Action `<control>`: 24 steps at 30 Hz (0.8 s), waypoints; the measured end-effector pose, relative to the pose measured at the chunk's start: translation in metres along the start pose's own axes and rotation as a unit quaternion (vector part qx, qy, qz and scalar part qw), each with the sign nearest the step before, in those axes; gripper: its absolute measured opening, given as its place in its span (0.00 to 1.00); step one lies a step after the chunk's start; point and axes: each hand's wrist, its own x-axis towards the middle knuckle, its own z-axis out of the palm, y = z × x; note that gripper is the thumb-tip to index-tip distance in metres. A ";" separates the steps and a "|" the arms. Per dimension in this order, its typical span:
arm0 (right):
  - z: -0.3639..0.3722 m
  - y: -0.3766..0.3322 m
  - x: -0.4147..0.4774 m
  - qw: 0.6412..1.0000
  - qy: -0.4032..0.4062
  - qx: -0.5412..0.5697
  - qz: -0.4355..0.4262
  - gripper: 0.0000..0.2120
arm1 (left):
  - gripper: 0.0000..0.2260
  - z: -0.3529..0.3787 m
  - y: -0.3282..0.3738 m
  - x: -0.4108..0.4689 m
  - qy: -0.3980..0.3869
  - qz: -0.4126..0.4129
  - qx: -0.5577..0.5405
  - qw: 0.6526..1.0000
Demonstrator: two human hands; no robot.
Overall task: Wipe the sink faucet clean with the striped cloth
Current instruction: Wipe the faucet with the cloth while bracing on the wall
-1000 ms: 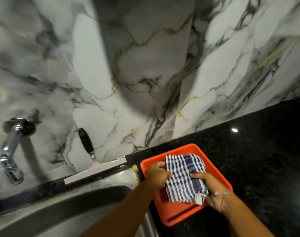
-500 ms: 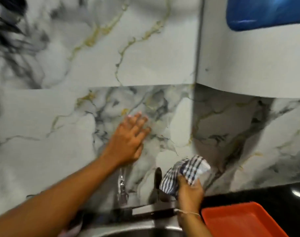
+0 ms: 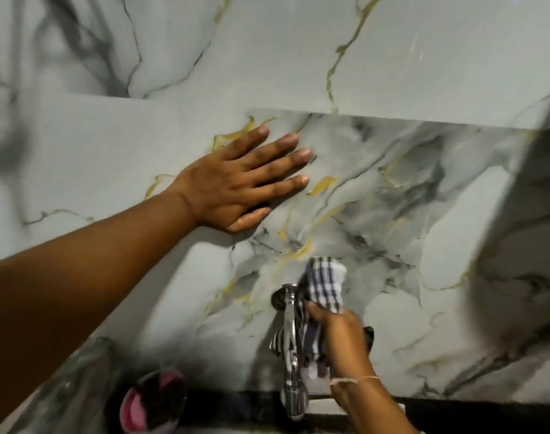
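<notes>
Two hands are at work: my left hand (image 3: 236, 183) lies flat and open on the marble wall (image 3: 392, 57), bracing, while my right hand (image 3: 339, 333) grips the striped cloth (image 3: 325, 283) against the faucet (image 3: 290, 333). Wiping looks just begun; most of the spout remains. A pink bowl (image 3: 132, 405) lower left holds something dark, too blurred to name.

The wall-mounted chrome metal faucet (image 3: 290, 333) looks polished and reflective. The blue-and-white striped woven cloth (image 3: 325, 286) is soft, matt and crumpled. The grey, gold-veined marble-patterned wall tiles (image 3: 392, 73) are smooth with a faint sheen.
</notes>
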 end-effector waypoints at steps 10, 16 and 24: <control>0.000 0.016 0.008 0.883 -0.186 0.279 0.329 0.18 | 0.29 0.002 -0.003 0.000 0.013 0.006 0.019 1.000; 0.014 0.039 0.016 0.846 -0.202 0.343 0.355 0.22 | 0.29 0.003 -0.001 0.000 0.017 0.004 0.034 0.999; 0.004 0.020 -0.011 0.916 -0.075 -0.316 -0.236 0.10 | 0.28 0.003 -0.001 0.000 0.012 0.006 0.028 1.000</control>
